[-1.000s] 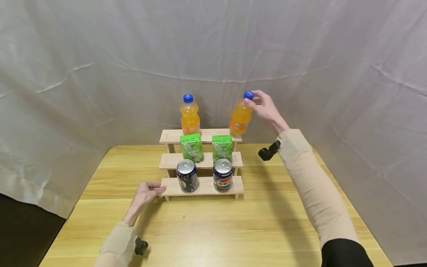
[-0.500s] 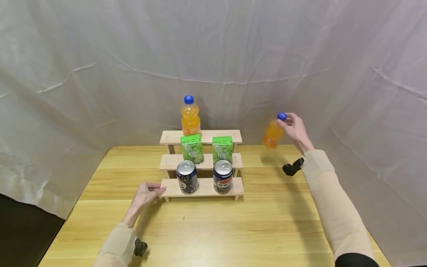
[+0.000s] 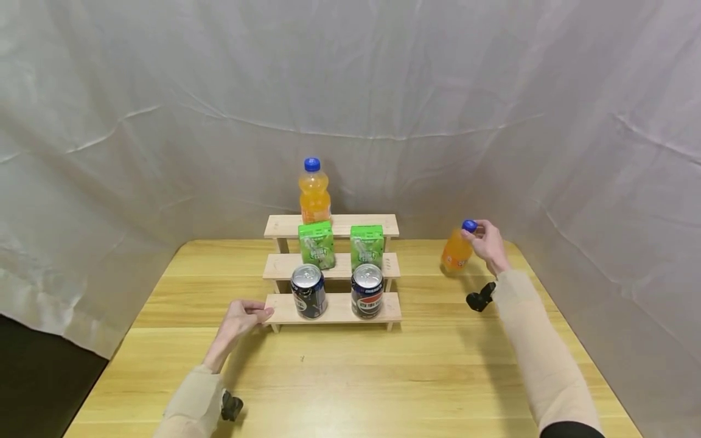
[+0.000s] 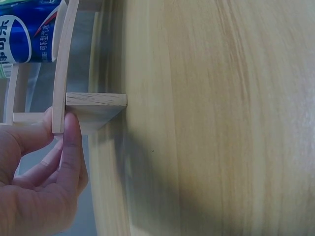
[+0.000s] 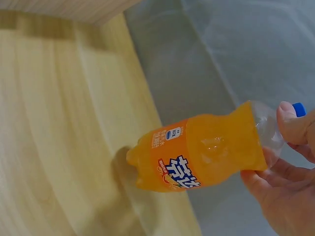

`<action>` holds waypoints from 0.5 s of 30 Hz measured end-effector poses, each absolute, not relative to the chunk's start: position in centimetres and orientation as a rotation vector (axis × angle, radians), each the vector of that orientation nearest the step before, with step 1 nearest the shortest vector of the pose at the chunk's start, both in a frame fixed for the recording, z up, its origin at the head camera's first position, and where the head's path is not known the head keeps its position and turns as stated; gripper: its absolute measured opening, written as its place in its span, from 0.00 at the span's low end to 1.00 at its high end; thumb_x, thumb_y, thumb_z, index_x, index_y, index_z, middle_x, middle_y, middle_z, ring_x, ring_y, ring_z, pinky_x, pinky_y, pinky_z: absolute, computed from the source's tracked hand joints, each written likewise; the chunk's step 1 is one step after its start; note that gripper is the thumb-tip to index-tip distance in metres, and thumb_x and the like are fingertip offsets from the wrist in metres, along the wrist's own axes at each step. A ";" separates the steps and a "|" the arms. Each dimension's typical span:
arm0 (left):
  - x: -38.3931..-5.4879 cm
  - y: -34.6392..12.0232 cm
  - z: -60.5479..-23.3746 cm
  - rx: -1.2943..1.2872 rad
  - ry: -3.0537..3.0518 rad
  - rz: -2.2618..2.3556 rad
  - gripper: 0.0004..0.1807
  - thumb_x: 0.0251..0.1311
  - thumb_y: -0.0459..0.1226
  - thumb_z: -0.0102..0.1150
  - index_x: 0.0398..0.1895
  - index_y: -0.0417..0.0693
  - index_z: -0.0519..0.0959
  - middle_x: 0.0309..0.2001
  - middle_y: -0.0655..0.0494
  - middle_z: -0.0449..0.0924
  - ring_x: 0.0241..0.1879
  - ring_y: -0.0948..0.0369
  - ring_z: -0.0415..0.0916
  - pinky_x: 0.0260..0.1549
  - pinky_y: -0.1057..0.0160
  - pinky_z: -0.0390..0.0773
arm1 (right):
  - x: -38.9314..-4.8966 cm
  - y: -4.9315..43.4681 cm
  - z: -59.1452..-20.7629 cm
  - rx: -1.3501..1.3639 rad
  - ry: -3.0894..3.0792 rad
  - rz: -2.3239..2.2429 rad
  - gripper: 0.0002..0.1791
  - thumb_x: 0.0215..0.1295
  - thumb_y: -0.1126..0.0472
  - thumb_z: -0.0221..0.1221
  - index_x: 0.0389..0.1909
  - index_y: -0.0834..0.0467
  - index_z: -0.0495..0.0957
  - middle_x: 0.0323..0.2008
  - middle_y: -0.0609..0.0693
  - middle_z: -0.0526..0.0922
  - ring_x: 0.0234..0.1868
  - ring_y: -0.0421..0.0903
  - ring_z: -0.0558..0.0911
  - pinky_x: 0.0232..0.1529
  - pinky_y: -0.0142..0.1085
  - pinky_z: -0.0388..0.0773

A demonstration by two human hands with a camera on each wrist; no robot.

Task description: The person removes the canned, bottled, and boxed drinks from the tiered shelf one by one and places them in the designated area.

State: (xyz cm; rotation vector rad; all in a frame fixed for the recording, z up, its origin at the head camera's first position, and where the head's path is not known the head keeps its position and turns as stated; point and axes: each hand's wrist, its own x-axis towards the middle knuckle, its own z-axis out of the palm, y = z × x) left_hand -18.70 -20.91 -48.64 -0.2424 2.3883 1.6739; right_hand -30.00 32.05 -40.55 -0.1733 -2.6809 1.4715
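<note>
On the counter (image 3: 383, 371), the three-step wooden rack (image 3: 332, 267) keeps most of its load: one orange bottle (image 3: 314, 193) on the far top step at left, two green cartons (image 3: 316, 244) on the middle step, two cans (image 3: 309, 291) on the near one. The top step's right place is bare, and the second orange bottle (image 3: 457, 250) stands out at far right, its base at or just above the wood. By my judgement that bottle's removal is nearly complete, only letting go is left. The right hand (image 3: 487, 244) pinches its blue cap and neck from the right. The left hand (image 3: 238, 319) grips the rack's near left corner.
</note>
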 end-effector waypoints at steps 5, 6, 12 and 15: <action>-18.7 -20.9 -48.7 -0.242 2.391 1.685 0.24 0.65 0.31 0.62 0.56 0.18 0.72 0.36 0.41 0.86 0.29 0.64 0.81 0.33 0.65 0.87 | -29.9 32.3 -41.5 -0.193 -2.703 1.482 0.31 0.77 0.58 0.51 0.71 0.73 0.56 0.68 0.77 0.64 0.70 0.72 0.66 0.72 0.61 0.67; -18.7 -20.9 -48.8 -0.238 2.393 1.686 0.24 0.65 0.31 0.62 0.56 0.18 0.72 0.36 0.40 0.86 0.29 0.64 0.81 0.33 0.65 0.87 | -29.9 32.3 -41.6 -0.195 -2.703 1.490 0.31 0.77 0.59 0.51 0.71 0.73 0.56 0.68 0.77 0.64 0.70 0.72 0.65 0.72 0.61 0.67; -18.7 -20.8 -48.8 -0.224 2.400 1.687 0.23 0.65 0.31 0.62 0.55 0.17 0.72 0.40 0.36 0.84 0.30 0.65 0.81 0.35 0.63 0.87 | -29.9 32.1 -41.9 -0.206 -2.713 1.508 0.32 0.78 0.59 0.51 0.73 0.74 0.54 0.69 0.77 0.62 0.70 0.72 0.65 0.72 0.60 0.67; -18.6 -20.9 -48.7 -0.220 2.410 1.676 0.24 0.65 0.32 0.62 0.56 0.17 0.72 0.42 0.33 0.83 0.31 0.64 0.81 0.36 0.62 0.87 | -29.9 32.0 -41.7 -0.197 -2.736 1.497 0.34 0.78 0.57 0.50 0.73 0.73 0.53 0.69 0.77 0.62 0.70 0.71 0.64 0.73 0.61 0.66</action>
